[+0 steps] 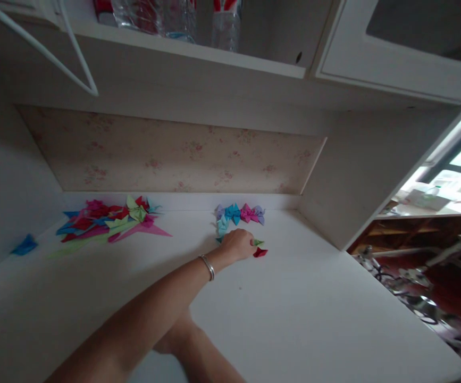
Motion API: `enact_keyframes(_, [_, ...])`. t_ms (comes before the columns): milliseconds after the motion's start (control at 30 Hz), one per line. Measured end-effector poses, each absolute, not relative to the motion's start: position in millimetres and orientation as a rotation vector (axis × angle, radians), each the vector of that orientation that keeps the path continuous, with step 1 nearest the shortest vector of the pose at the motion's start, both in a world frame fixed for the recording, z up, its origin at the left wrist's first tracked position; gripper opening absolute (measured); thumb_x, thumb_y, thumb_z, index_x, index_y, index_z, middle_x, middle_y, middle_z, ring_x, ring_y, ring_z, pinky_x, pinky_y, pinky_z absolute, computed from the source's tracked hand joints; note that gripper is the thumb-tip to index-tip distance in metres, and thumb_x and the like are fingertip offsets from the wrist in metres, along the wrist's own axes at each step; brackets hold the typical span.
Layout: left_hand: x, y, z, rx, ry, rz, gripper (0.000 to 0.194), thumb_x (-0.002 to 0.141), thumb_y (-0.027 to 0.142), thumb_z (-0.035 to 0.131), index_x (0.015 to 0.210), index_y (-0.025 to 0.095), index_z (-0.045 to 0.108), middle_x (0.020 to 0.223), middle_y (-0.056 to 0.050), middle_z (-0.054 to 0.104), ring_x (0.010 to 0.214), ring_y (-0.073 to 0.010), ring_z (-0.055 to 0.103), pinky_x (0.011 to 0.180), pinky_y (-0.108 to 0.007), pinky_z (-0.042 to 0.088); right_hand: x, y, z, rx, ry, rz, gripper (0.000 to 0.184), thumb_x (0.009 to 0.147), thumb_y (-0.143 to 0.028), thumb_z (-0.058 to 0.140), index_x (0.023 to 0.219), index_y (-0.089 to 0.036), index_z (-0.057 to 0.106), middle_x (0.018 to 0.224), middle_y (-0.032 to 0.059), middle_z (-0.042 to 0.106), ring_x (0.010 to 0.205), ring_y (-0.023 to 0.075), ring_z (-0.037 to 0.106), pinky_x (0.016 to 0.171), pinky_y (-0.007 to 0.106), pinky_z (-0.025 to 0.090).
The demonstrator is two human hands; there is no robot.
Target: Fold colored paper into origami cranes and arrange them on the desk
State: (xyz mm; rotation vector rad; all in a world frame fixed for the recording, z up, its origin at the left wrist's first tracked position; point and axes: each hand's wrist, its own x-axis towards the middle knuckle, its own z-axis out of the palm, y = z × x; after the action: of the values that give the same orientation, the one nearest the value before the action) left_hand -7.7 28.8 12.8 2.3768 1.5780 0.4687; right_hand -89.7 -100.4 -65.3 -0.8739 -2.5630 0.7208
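Observation:
My left hand [238, 244], with a silver bangle [207, 266] on the wrist, reaches far across the white desk [302, 319]. Its fingers are curled together at a small green folded paper piece [258, 242], which pokes out from the fingertips. A red folded piece [260, 252] lies just below it, touching or nearly so. Right behind the hand is a short row of folded pieces in lilac, blue and pink [240, 213], with a pale blue one [222, 225] beneath its left end. Only my right forearm [198, 351] shows; its hand is hidden under my left arm.
A loose heap of folded paper in red, pink, blue and green [110, 221] lies at the back left, and a lone blue piece [25, 245] sits farther left. A shelf with plastic bottles [174, 18] hangs overhead. The desk's right edge drops off toward a cluttered floor [413, 287].

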Motion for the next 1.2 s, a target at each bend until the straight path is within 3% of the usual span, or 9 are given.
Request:
enact_keyframes(67, [-25.4,23.7,20.5,2.356,1.586,0.511,0.026,0.076,0.041,0.056,0.079,0.022,0.074,0.084,-0.006,0.073,0.081,-0.0201,0.064,0.067,-0.026,0.042,-91.5,-102.0,-65.8,-0.902,-2.579,0.61,0.024,0.083,-0.022,0.052,0.101,-0.026,0.068,0.117,0.0012,0.067,0.11,0.0259,0.057,0.09,0.037,0.045])
enact_keyframes(167, [-68.5,12.6,29.1,2.297,1.623,0.615,0.033,0.079,0.042,0.05,0.067,0.02,0.071,0.066,-0.003,0.067,0.065,-0.0166,0.059,0.059,-0.024,0.036,-90.3,-104.6,-62.8,-0.983,-2.529,0.508,0.024,0.084,-0.023,0.047,0.096,-0.021,0.068,0.102,0.0076,0.072,0.091,0.0247,0.066,0.076,0.032,0.048])
enact_keyframes(267, [-125.0,-5.5,29.7,2.113,1.669,0.831,0.041,0.08,0.043,0.049,0.049,0.017,0.056,0.047,0.003,0.047,0.051,-0.0122,0.044,0.052,-0.024,0.026,-89.2,-106.9,-57.6,-0.997,-2.494,0.482,0.03,0.092,-0.03,0.038,0.086,-0.022,0.066,0.085,0.0047,0.073,0.076,0.0204,0.068,0.068,0.028,0.046])
enact_keyframes(433, [-212.0,-52.4,5.8,1.662,1.76,1.073,0.043,0.074,0.047,0.055,0.046,0.02,0.037,0.047,0.007,0.026,0.05,-0.0103,0.03,0.049,-0.024,0.02,-91.8,-109.2,-53.9,-0.973,-2.468,0.464,0.034,0.095,-0.033,0.036,0.081,-0.024,0.065,0.081,0.0006,0.073,0.073,0.0167,0.067,0.065,0.025,0.041])
enact_keyframes(700, [-269.1,-113.8,-41.5,1.285,1.722,1.129,0.045,0.072,0.052,0.058,0.049,0.021,0.036,0.043,0.008,0.027,0.046,-0.01,0.028,0.046,-0.024,0.02,-97.1,-110.7,-50.8,-0.977,-2.425,0.54,0.031,0.095,-0.032,0.039,0.083,-0.025,0.066,0.079,0.0004,0.072,0.072,0.0162,0.065,0.066,0.024,0.037])
enact_keyframes(1200, [-289.6,-118.5,-46.7,1.258,1.662,1.226,0.044,0.073,0.05,0.055,0.05,0.021,0.03,0.048,0.008,0.025,0.05,-0.01,0.028,0.049,-0.024,0.021,-106.5,-117.4,-51.2,-1.143,-2.382,0.623,0.034,0.095,-0.035,0.037,0.087,-0.024,0.068,0.077,0.0014,0.07,0.07,0.0146,0.063,0.063,0.022,0.037])
